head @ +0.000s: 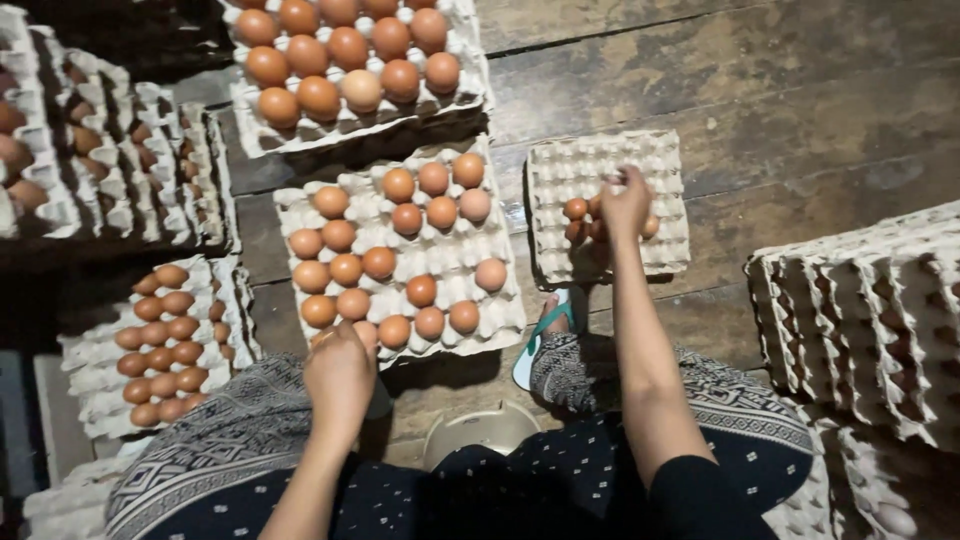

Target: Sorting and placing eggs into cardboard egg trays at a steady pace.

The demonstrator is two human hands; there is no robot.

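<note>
My left hand (340,378) rests at the near edge of a grey pulp egg tray (505,320) that is partly filled with brown eggs (378,263); its fingers curl over an egg at the tray's front row. My right hand (625,203) reaches out over a smaller pulp tray (665,160) on the wooden floor, fingers closed around brown eggs, with a few eggs (574,209) lying in the tray's cups beneath it. I sit low, with patterned trousers and a sandalled foot (545,335) in view.
A fuller tray of brown eggs (340,60) lies at the top. Another filled tray (165,345) sits at the left, empty stacked trays (150,170) behind it. A tilted stack of empty trays (865,320) stands at the right. A pale stool edge (480,430) shows between my knees.
</note>
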